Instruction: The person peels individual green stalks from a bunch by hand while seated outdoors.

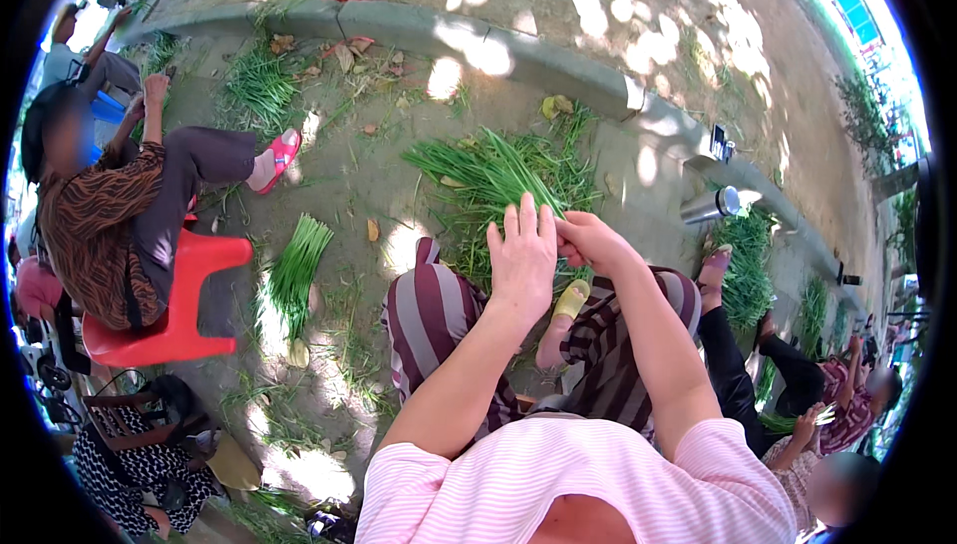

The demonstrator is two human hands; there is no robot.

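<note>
A heap of long thin green chives (pixel 488 170) lies on the ground in front of my knees. My left hand (pixel 522 263) is over its near edge, back upward and fingers stretched out and slightly apart. Just right of it, my right hand (pixel 595 245) is closed, its fingertips pinched at the ends of several chive stalks beside my left fingers. Whatever lies under my left palm is hidden. To the left, a neat bundle of chives (pixel 299 263) rests on the ground with its cut ends together.
A person sits on a red plastic stool (pixel 179 300) at left, near another chive pile (pixel 261 85). A concrete curb (pixel 409 30) curves across the back. At right stand a metal flask (pixel 710 205) and more chives (pixel 746 270), with other people seated beyond. A yellow-green slipper (pixel 572 299) is between my knees.
</note>
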